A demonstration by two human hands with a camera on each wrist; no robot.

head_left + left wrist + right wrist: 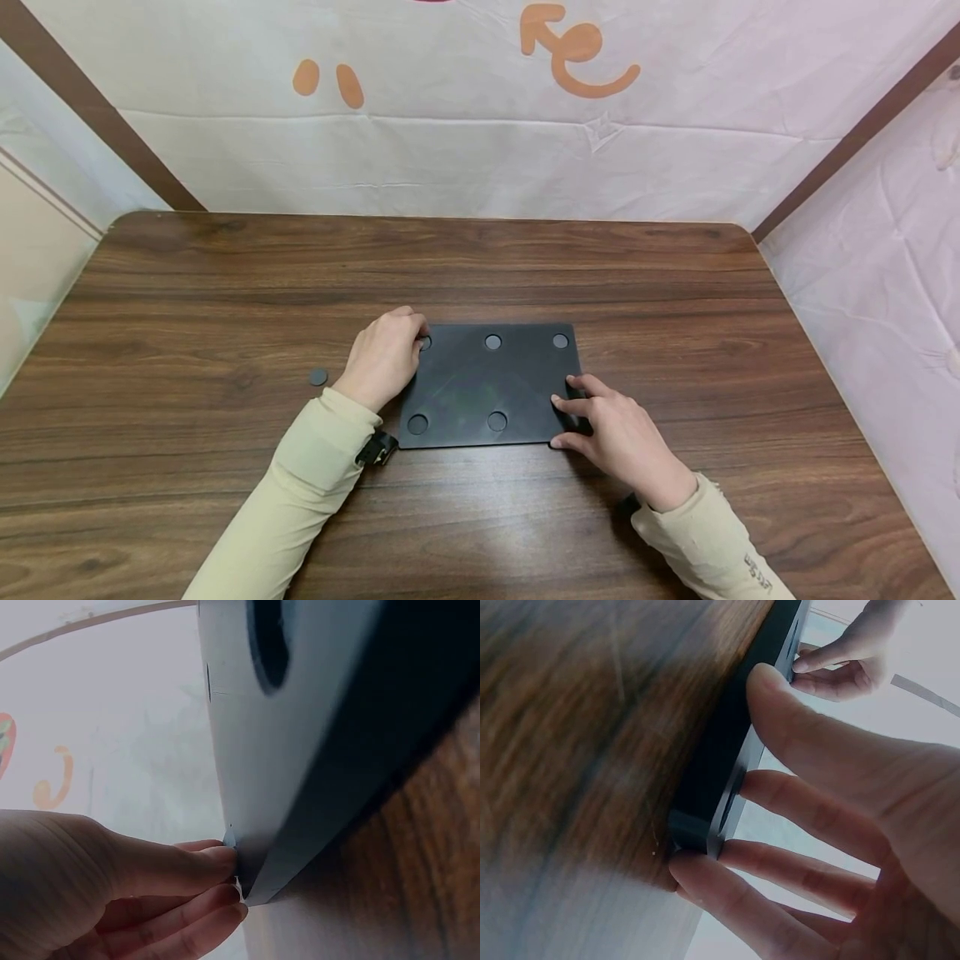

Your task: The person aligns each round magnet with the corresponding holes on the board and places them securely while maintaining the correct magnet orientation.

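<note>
A black rectangular plate point(457, 375) with round recesses lies flat on the table. At its far-left recess, my left hand point(385, 354) pinches a small grey disc point(229, 838), which shows at the fingertips in the left wrist view. My right hand point(622, 429) grips the plate's near-right part, thumb at the near edge and fingers spread over the top and right side, covering the recess area there. Grey discs show in the far-middle recess point(492, 342) and the far-right recess point(561, 341). The near-left recess point(417, 424) looks dark.
A loose grey disc point(318, 377) lies on the wooden table point(225, 292), left of my left hand. Behind the table hangs a pale sheet point(450, 167) with orange shapes, and another pale sheet point(885, 242) hangs at the right.
</note>
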